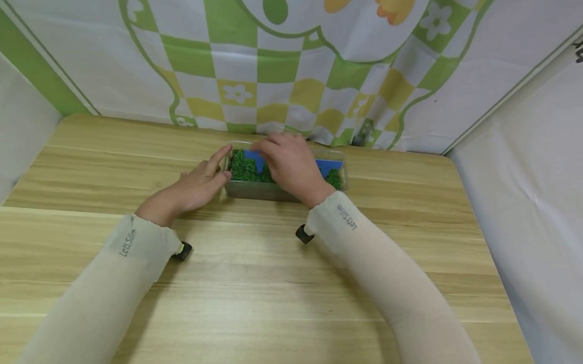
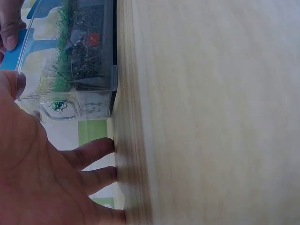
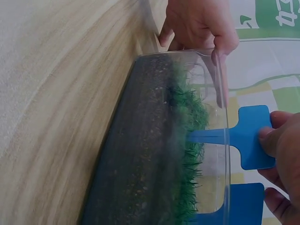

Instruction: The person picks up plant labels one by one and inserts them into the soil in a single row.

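Note:
A clear plastic planter box (image 1: 252, 191) with dark soil and green grass (image 1: 244, 168) stands near the table's back edge. My right hand (image 1: 294, 165) reaches over it and pinches the wide head of a blue T-shaped plant label (image 3: 253, 136) between thumb and fingers. The label's narrow stem goes down into the grass. A second blue plant label (image 3: 246, 205) stands beside it, closer to the right end. At the box's left end, my left hand (image 1: 197, 187) touches the rim with its thumb side, other fingers straight and spread down to the table.
The wooden table (image 1: 249, 287) extends toward me and to both sides. Behind the box hangs a green, white and yellow checked cloth (image 1: 275, 90), close to the back edge. White walls (image 1: 532, 196) flank the table. Black wrist cameras (image 1: 304, 234) are strapped under both sleeves.

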Available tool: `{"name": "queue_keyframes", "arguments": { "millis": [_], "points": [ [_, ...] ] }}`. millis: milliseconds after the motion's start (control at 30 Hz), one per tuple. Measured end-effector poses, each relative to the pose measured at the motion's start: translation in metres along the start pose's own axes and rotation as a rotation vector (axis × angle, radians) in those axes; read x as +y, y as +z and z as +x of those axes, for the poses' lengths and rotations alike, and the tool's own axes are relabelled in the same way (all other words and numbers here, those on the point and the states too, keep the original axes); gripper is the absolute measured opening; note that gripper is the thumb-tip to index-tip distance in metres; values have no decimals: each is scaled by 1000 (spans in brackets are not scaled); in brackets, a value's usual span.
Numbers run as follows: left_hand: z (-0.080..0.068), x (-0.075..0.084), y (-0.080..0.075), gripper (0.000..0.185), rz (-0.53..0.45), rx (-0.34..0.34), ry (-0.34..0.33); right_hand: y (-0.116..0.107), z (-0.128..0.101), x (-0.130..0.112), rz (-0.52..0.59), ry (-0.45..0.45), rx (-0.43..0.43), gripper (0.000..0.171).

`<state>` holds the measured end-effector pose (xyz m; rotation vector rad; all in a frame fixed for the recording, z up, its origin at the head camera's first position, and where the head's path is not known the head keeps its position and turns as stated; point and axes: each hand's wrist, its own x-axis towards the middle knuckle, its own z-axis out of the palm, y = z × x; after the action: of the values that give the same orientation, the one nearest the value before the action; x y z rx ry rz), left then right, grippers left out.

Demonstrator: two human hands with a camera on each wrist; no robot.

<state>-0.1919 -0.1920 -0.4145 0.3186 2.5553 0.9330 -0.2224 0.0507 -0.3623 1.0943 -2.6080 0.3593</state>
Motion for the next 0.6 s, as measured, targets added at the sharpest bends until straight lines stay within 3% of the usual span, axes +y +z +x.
{"name": "queue_keyframes", "arguments": {
  "millis": [600],
  "points": [
    [0, 1, 0, 64, 0, 12, -1, 12, -1, 2, 13, 0, -26, 23]
  ]
}}
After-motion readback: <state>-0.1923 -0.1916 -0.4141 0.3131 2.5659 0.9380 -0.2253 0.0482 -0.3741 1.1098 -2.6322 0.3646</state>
